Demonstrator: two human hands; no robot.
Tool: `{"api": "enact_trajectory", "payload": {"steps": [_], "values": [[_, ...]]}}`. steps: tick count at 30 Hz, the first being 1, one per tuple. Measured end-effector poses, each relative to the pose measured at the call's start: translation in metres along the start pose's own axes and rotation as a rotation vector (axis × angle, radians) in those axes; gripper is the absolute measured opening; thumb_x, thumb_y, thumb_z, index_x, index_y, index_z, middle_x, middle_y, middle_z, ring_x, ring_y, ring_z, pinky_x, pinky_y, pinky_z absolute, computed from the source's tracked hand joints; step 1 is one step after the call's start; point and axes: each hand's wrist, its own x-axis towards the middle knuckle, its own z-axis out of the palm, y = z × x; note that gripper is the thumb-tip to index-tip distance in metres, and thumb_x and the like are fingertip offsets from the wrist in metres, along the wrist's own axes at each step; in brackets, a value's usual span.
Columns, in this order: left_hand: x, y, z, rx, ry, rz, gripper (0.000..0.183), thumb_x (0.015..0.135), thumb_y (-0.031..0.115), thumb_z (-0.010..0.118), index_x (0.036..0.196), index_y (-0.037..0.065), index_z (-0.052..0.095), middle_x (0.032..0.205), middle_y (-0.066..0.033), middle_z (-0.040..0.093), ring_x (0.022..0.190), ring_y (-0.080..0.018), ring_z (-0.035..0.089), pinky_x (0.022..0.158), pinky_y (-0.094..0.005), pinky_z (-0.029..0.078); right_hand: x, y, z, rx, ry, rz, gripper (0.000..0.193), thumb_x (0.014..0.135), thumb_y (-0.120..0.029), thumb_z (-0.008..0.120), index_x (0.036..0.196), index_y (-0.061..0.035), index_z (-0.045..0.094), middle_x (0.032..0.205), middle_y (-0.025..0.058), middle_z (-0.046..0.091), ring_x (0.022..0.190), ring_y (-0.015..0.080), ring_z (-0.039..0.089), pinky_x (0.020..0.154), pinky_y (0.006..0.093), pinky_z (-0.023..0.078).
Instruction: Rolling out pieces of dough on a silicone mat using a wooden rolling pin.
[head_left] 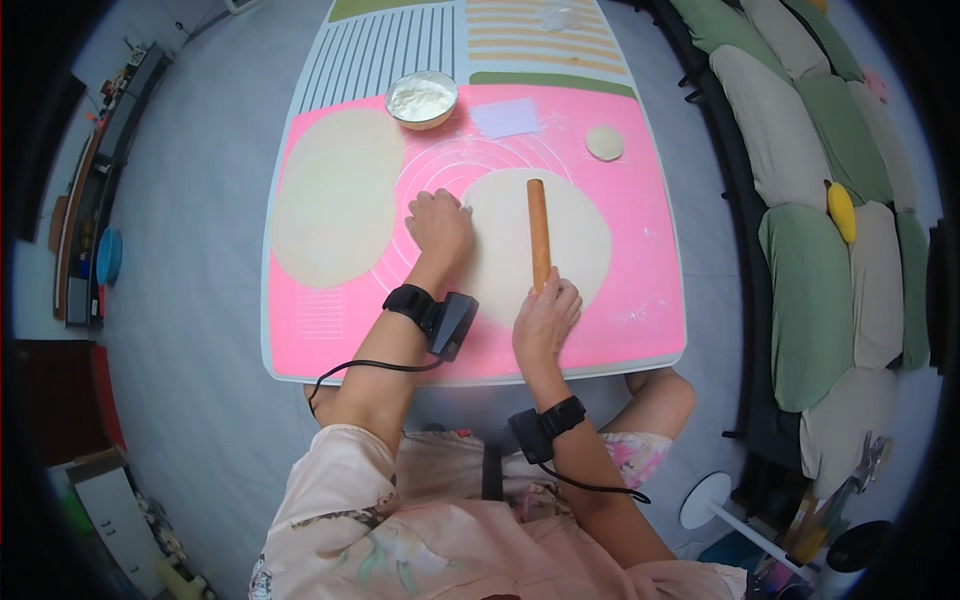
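A round, rolled-out dough sheet (pixel 500 262) lies on the pink silicone mat (pixel 640 255). Across its right half rests a wooden rolling pin (pixel 538 225), pointing away from me. My right hand (pixel 548 318) is closed round the pin's near end, over the sheet's near edge. At the sheet's left edge is my left hand (pixel 441 228), fingers bent down and the thumb side closed at the dough; its fingertips are partly hidden. To the left of that hand lies a second, larger oval dough sheet (pixel 340 200).
A glass bowl of white flour (pixel 422 100) stands at the mat's far edge, beside a pale rectangular sheet (pixel 505 118). A small dough disc (pixel 604 143) sits at the far right. A sofa with green and beige cushions (pixel 815 300) runs along the right side.
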Motion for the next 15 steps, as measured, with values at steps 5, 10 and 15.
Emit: {"api": "enact_trajectory", "payload": {"steps": [5,10,15], "values": [[0.000,0.003,-0.005,-0.283,-0.075,-0.086,0.040,0.083,0.028,0.068,0.114,0.006,0.056,0.090,-0.0143,0.067,0.090,-0.0334,0.066,0.080,-0.0440,0.050,-0.011,-0.001,-0.014,0.108,-0.058,-0.049,0.056,0.082,-0.012,0.066,0.132,0.0027,0.044,0.112,0.0185,0.051,0.109,0.0367,0.048,0.094,0.0484,0.037],[-0.005,0.014,-0.028,-0.402,-0.212,-0.078,0.053,0.080,0.014,0.068,0.127,0.003,0.046,0.096,-0.0169,0.069,0.089,-0.0332,0.068,0.080,-0.0431,0.053,-0.015,0.006,-0.020,0.191,-0.068,-0.021,0.057,0.081,-0.013,0.068,0.132,0.0007,0.046,0.112,0.0178,0.051,0.109,0.0364,0.048,0.094,0.0478,0.037],[-0.035,0.079,-0.049,-0.983,-0.510,0.320,0.064,0.082,-0.003,0.060,0.141,0.006,0.037,0.127,-0.0156,0.056,0.114,-0.0294,0.059,0.097,-0.0444,0.048,-0.012,0.011,-0.024,0.349,-0.082,0.080,0.055,0.081,-0.009,0.070,0.131,-0.0014,0.048,0.108,0.0170,0.058,0.105,0.0322,0.056,0.091,0.0435,0.043]]}}
